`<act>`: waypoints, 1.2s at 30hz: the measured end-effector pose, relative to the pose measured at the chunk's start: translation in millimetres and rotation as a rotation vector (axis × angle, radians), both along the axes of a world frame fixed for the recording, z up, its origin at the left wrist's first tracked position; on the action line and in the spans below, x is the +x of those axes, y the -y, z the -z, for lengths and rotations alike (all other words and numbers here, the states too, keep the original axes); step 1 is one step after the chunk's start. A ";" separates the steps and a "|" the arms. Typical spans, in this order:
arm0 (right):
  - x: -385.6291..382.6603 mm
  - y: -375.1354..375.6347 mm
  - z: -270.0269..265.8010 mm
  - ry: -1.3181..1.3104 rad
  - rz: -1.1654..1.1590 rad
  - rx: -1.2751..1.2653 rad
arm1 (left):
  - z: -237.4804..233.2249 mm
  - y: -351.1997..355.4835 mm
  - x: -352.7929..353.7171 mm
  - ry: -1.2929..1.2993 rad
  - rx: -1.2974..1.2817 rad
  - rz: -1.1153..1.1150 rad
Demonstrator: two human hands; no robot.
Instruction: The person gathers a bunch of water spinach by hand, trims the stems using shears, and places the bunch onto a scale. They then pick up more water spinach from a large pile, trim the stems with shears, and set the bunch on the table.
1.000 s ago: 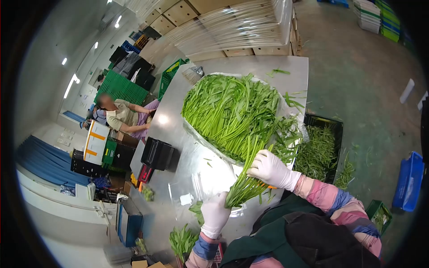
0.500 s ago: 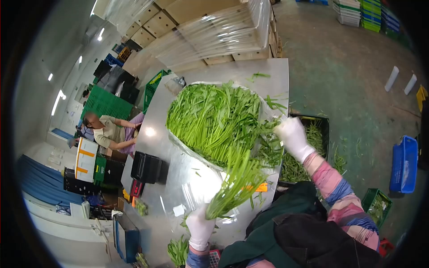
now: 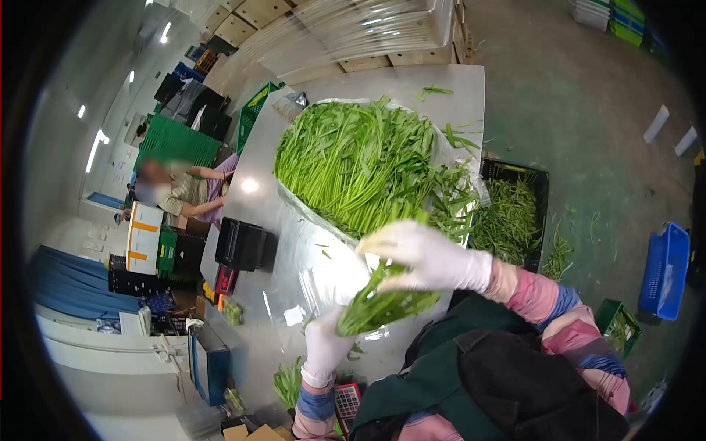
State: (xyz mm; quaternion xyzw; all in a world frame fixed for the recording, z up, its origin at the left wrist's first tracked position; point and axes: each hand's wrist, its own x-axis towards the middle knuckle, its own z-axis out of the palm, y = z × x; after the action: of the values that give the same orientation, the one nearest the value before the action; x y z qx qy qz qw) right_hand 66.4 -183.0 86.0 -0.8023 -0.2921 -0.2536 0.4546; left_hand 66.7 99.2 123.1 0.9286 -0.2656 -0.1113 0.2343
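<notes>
Leafy green stalks (image 3: 357, 162) lie in a large heap on clear plastic on the metal table (image 3: 460, 81). My left hand (image 3: 326, 345), in a white glove, is closed round one end of a bunch of greens (image 3: 382, 305) at the table's near side. Over the other end of that bunch is my right hand (image 3: 426, 257), also white-gloved, its fingers apart and slightly blurred. The bunch lies between the two hands, just below the heap. Whether the right fingers touch the bunch cannot be made out.
A black crate (image 3: 544, 213) of greens stands beside the table. A black scale (image 3: 241, 245) and a calculator (image 3: 347, 404) are on the table. Another person (image 3: 195, 195) sits across it. Farther right is a blue basket (image 3: 664, 272).
My right hand has moved left from the heap's right edge to above the held bunch. The left hand still grips the bunch. The view has shifted slightly.
</notes>
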 end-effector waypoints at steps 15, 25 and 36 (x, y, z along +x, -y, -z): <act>-35.5 -33.1 52.0 -1.134 -0.985 -0.160 | -47.3 -32.3 24.6 -0.358 0.161 0.223; -29.6 -30.2 36.5 -1.276 -0.697 0.020 | -55.4 -20.8 61.3 0.126 0.274 0.249; 19.7 1.3 118.5 -1.445 0.010 1.235 | -18.5 17.2 45.6 0.574 -0.267 -0.080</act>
State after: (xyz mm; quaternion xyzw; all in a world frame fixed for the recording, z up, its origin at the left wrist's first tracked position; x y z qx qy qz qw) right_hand 86.2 -184.3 -32.6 -0.3842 0.2489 0.1928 0.8679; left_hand 112.2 82.0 141.7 0.8929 -0.2962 0.2003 0.2737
